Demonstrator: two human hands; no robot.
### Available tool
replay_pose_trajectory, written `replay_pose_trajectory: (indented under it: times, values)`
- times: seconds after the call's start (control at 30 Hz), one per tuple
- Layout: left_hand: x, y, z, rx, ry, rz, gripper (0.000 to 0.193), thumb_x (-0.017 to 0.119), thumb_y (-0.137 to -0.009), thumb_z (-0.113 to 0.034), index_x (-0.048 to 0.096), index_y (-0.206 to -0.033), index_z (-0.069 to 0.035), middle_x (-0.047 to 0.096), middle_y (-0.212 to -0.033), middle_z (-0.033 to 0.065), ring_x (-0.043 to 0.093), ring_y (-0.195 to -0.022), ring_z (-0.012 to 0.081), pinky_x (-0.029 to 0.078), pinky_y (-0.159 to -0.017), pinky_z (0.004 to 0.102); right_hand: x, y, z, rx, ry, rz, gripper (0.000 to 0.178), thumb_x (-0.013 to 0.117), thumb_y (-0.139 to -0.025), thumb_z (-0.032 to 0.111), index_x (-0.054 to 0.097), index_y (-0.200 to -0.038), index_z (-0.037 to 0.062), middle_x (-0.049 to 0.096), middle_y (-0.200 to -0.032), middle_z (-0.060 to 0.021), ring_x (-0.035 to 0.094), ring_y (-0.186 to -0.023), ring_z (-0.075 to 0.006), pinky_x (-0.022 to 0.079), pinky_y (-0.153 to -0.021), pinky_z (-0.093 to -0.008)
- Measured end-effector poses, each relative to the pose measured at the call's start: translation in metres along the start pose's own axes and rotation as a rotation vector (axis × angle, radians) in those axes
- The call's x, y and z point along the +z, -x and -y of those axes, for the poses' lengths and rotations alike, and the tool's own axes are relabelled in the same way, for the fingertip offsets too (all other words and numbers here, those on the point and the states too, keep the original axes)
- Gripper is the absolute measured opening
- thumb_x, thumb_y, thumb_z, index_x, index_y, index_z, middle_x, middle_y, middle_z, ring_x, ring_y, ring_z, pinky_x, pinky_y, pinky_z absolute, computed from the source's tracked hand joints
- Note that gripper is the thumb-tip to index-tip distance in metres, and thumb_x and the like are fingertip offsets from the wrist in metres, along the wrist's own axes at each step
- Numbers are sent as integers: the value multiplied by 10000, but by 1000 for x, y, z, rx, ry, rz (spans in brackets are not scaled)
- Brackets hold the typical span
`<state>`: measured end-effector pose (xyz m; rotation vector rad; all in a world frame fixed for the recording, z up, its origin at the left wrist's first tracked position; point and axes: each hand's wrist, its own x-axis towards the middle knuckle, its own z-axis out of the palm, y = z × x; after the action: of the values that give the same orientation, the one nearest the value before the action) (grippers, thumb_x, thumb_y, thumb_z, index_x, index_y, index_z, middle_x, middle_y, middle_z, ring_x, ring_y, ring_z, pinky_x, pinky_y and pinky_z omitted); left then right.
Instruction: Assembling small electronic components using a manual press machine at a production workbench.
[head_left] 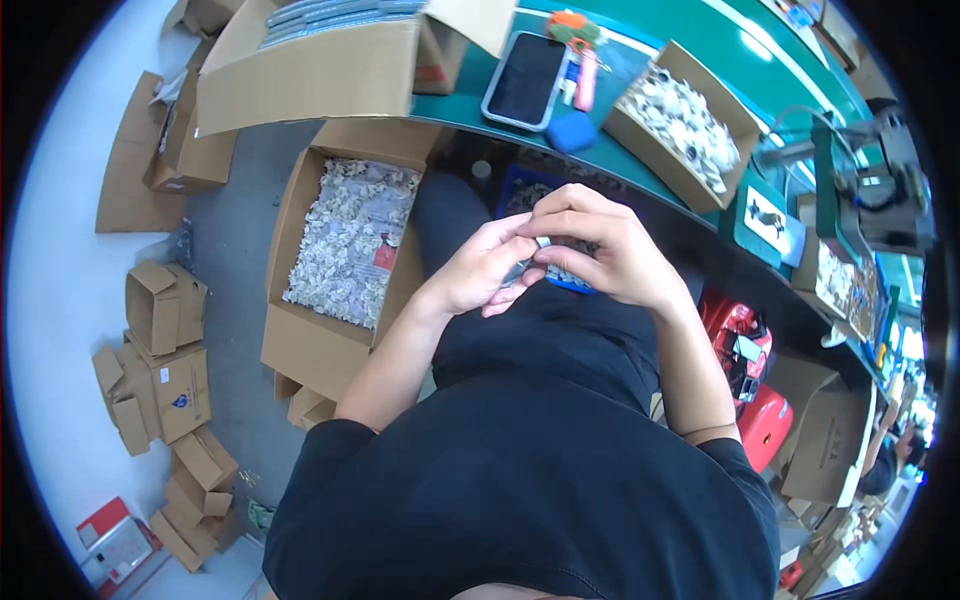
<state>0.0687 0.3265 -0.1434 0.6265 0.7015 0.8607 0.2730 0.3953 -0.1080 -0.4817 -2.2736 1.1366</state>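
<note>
My left hand (pixel 482 266) and my right hand (pixel 606 246) meet in front of my lap with their fingertips together. Between them they pinch a small grey and whitish piece (pixel 541 242), mostly covered by the fingers; its kind cannot be made out. Just beyond and below the hands is a blue bin (pixel 508 188) of small pale parts, partly hidden by them. To the left of my leg stands an open cardboard box (pixel 318 340) with many small white parts and some printed sheets inside.
On the green table (pixel 640 42) lie a phone (pixel 526 82), a blue case (pixel 572 132) and a shallow carton (pixel 618 125) of white parts. A large carton (pixel 310 90) stands at the far left. Machine equipment (pixel 885 185) is at right. Cartons (pixel 180 395) line the left wall.
</note>
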Motion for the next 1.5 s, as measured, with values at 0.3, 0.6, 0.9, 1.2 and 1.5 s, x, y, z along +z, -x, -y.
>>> replay_pose_trajectory:
  times: [0.3, 0.6, 0.9, 1.2, 1.5]
  values:
    - [53, -22, 48, -128, 98, 325, 513, 421, -1077, -454, 538, -1089, 46, 602, -733, 129, 396, -380, 45, 351, -325, 187, -23, 112, -29, 150, -813, -362, 278, 768, -860, 14, 717, -1134, 16, 673, -1089, -67, 645, -919, -134, 551, -847, -282]
    - [79, -33, 72, -197, 10, 351, 641, 431, -1048, -530, 614, -997, 82, 666, -750, 195, 426, -384, 48, 366, -344, 188, -39, 141, -22, 157, -597, -201, 309, 776, -838, -8, 719, -1141, 2, 676, -1053, -90, 638, -909, -151, 543, -843, -279]
    - [72, -28, 84, -207, 18, 350, 636, 455, -1040, -528, 630, -985, 81, 674, -764, 186, 428, -384, 52, 367, -346, 186, -16, 146, -24, 297, -935, -353, 195, 799, -816, 13, 742, -1001, -4, 717, -1022, -99, 668, -981, -162, 552, -855, -299]
    - [66, -24, 92, -215, 107, 198, 529, 417, -1074, -469, 590, -1075, 31, 649, -795, 127, 465, -432, 57, 385, -340, 197, 9, 152, -36, 300, -571, -366, 149, 792, -819, 34, 739, -955, 6, 734, -1063, -150, 686, -1086, -239, 540, -946, -368]
    - [55, -36, 116, -205, 513, -8, 372, 383, -1099, -403, 542, -1095, -66, 541, -782, 28, 480, -499, 82, 422, -371, 227, 3, 140, -33, 232, -15, -133, 339, 768, -841, 76, 672, -1151, -20, 656, -1284, -166, 587, -1270, -324, 494, -1023, -404]
